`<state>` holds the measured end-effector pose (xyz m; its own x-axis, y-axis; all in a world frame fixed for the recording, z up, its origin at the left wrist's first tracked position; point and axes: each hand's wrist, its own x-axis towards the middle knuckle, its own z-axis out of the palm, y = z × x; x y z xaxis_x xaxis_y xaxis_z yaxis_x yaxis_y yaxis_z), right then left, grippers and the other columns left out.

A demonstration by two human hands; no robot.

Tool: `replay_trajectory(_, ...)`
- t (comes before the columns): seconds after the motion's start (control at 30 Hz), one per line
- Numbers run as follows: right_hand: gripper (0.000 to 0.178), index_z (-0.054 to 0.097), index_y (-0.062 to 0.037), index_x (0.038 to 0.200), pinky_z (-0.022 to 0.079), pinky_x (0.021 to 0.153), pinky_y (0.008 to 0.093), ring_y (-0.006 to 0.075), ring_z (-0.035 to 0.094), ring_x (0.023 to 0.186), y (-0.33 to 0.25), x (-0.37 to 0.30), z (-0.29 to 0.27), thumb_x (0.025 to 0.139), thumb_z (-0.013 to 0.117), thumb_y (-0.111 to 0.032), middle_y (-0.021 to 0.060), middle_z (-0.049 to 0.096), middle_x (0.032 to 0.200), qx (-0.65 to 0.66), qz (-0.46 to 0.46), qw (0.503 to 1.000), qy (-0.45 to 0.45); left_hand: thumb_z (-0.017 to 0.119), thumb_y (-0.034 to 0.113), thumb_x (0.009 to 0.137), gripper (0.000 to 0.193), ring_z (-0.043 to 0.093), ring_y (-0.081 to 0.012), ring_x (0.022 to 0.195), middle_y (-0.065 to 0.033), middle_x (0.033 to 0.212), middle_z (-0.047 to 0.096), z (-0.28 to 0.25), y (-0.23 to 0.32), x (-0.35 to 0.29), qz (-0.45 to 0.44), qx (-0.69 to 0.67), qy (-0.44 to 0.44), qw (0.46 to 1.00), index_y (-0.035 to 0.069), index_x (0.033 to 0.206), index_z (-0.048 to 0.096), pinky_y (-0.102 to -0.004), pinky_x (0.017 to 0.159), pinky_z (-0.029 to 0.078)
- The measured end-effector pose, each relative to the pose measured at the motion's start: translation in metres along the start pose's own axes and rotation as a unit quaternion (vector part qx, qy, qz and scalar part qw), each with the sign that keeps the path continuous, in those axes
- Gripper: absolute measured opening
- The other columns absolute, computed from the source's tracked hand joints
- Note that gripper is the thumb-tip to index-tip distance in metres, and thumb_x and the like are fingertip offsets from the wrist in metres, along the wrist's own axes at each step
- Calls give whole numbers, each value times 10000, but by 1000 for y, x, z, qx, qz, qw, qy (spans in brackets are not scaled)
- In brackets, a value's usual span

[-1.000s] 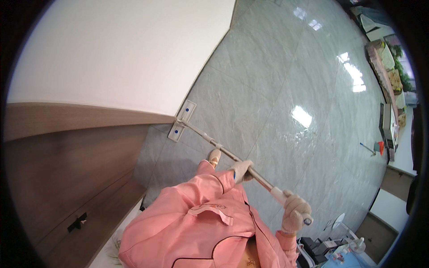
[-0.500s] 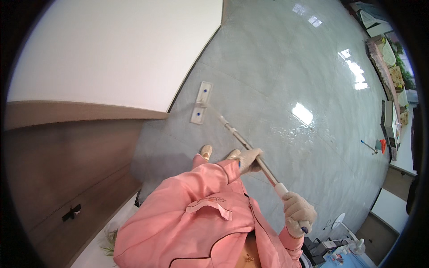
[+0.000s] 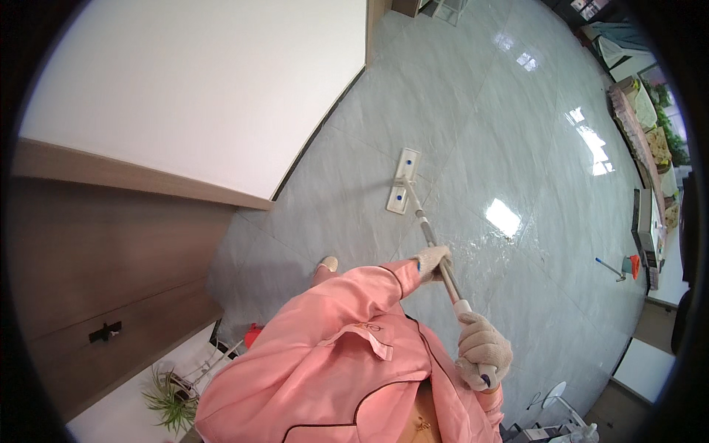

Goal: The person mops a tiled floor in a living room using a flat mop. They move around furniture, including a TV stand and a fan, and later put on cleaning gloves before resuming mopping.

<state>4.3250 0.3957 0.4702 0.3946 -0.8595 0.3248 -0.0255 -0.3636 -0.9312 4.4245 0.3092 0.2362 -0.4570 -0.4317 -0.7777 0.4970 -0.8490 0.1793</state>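
Observation:
Both my hands, in knitted beige gloves, are closed around the pole of a flat mop (image 3: 430, 232). My left hand (image 3: 433, 263) grips the lower part of the metal pole, with my pink sleeve stretched across my front. My right hand (image 3: 484, 350) wraps the pale grip at the upper end, whose dark tip shows below the fingers. The mop's rectangular white head (image 3: 403, 182), with two blue knobs on top, lies against the grey tiled floor (image 3: 347, 207) ahead of me. The pad underneath is hidden. One of my beige shoes (image 3: 327, 263) shows.
A white wall (image 3: 199, 88) with a dark base edge and a brown wooden panel (image 3: 125, 244) stand at left. A potted plant (image 3: 171, 402) is at lower left. Far right are a cushioned sofa (image 3: 628, 118) and an orange-red item (image 3: 631, 266) with a blue-ended stick.
The mop head has slid to the right, away from the wall corner, and the pole stands steeper. Both hands keep their hold. One shoe has gone out of sight; more of the plant shows.

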Motion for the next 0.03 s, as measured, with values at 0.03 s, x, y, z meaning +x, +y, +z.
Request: replay_trajectory(0.03, 125, 533, -70, 638, 415, 877, 520, 234, 538, 603, 2, 1, -4, 548, 592, -5, 63, 540, 614, 15, 2, 1000, -13, 598, 172, 707, 150, 555, -209, 558, -67, 663, 531, -4, 2, -5, 0, -4, 9, 1000, 73, 745, 493, -399, 580, 539)
